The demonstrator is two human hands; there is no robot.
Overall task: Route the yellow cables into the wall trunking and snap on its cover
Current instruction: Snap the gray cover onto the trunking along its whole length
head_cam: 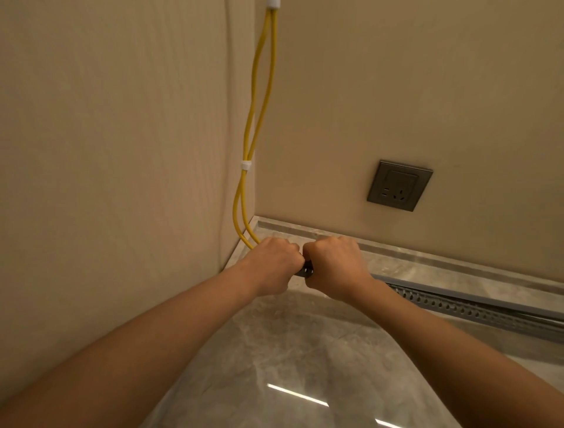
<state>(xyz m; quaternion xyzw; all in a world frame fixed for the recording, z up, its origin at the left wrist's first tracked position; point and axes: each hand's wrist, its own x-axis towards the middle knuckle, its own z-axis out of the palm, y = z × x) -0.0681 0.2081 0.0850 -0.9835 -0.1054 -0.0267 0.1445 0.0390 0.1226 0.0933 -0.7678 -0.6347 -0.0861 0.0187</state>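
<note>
Left hand (272,263) and right hand (334,263) clench the trunking (457,308) end, apparently feeding yellow cables (244,195) in; next, press them along the channel

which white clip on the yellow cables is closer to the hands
The lower white clip, binding the yellow cables about level with the wall socket; the upper clip sits far higher, at the frame's top edge.

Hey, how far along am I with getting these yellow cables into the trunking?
Done: the yellow cables hang down the corner, bundled by a white tie. In hand: the left hand seems to grip their lower run, the right hand the corner end of the trunking. Still to do: the trunking lies open to the right, perforations showing, no cable in it and no cover on it.
</note>
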